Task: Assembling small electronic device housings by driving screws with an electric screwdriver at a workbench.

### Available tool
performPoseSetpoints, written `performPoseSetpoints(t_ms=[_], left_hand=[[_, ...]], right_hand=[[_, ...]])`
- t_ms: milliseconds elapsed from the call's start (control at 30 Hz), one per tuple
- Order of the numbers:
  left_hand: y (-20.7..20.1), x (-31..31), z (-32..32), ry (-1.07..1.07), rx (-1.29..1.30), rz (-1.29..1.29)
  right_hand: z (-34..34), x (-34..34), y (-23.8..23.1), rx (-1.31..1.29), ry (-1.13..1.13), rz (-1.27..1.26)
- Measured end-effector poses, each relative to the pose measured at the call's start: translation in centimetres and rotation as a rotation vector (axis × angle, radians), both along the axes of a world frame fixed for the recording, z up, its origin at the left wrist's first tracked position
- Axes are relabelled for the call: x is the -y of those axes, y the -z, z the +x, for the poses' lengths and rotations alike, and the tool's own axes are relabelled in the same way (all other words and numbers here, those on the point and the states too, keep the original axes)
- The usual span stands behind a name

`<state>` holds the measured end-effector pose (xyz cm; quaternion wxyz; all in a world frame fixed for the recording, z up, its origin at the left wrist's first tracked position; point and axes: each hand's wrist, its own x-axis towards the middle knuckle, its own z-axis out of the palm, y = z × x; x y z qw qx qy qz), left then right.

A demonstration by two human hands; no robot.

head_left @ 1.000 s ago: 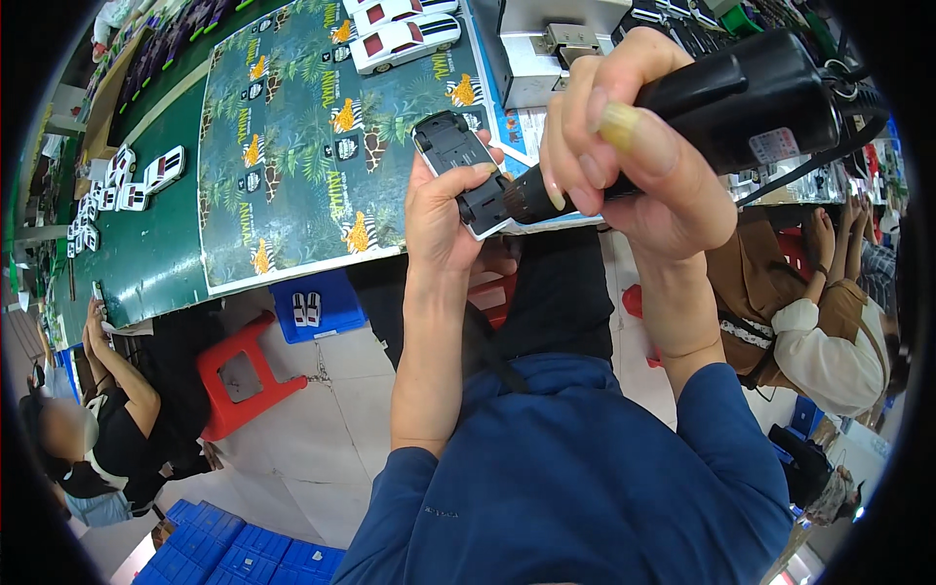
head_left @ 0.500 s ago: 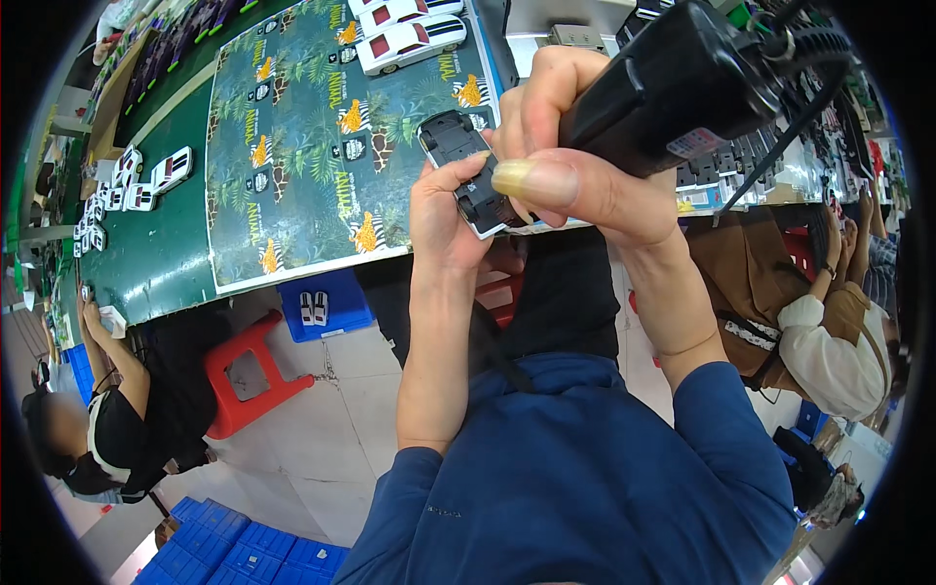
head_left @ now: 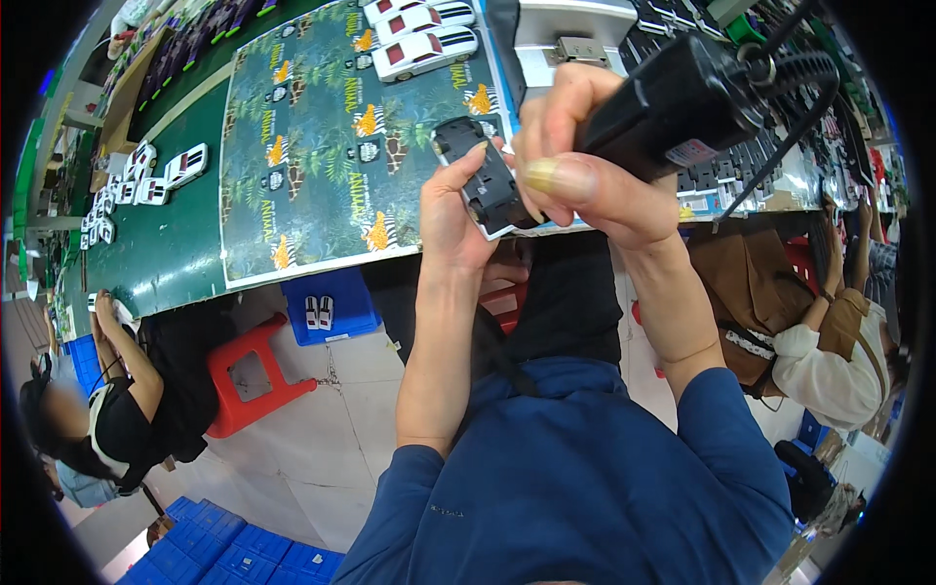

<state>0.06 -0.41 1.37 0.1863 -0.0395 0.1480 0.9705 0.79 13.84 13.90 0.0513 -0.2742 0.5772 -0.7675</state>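
Observation:
My left hand [head_left: 450,226] holds a toy car [head_left: 495,191] upside down, its black underside facing up and a white body edge showing below. The thumb presses on the car's underside. My right hand [head_left: 624,200] is wrapped round a black corded electric screwdriver [head_left: 673,102], just to the right of the car. My right fingers hide the tool's tip, so I cannot tell whether it touches the car. Beyond my left hand, white toy cars [head_left: 425,53] with black stripes stand side by side on a patterned mat [head_left: 322,195].
More white toy cars [head_left: 185,164] stand on the green table [head_left: 175,253] at left. A metal fixture [head_left: 580,51] and dark parts lie at far right. Below the table are a blue bin [head_left: 356,307] and red stool [head_left: 229,390]. People [head_left: 127,409] sit on both sides.
The whole view has shifted slightly, with the table appearing a little further right. The screwdriver sits slightly lower in view. Both hands keep the same holds.

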Motion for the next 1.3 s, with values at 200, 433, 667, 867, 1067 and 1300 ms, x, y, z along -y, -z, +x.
performPoseSetpoints(t_ms=[200,433,667,867,1067,1300], left_hand=[[-2.1,2.1,-1.9,-0.230,-0.483,-1.118],[-1.6,17.7,-4.3,-0.340,-1.537,-2.438],[-4.8,31.8,0.4,-0.331,-1.169,-2.990],[-1.2,16.2,1.6,-0.786,-1.234,-2.198],[-0.7,-4.2,0.6,-0.668,-1.122,-1.686],[-1.5,-19.0,-1.2,-0.396,-0.893,-2.030]], right_hand=[[1.1,-2.7,0.8,-0.168,-0.062,-0.243],[1.4,-6.3,0.3,-0.300,0.055,-0.179],[0.5,-8.3,1.1,-0.257,0.046,-0.223],[2.9,-11.0,-0.1,-0.263,0.130,-0.225],[3.6,-14.6,-1.7,-0.364,0.051,-0.235],[7.8,-21.0,-3.2,-0.430,0.120,-0.225]])
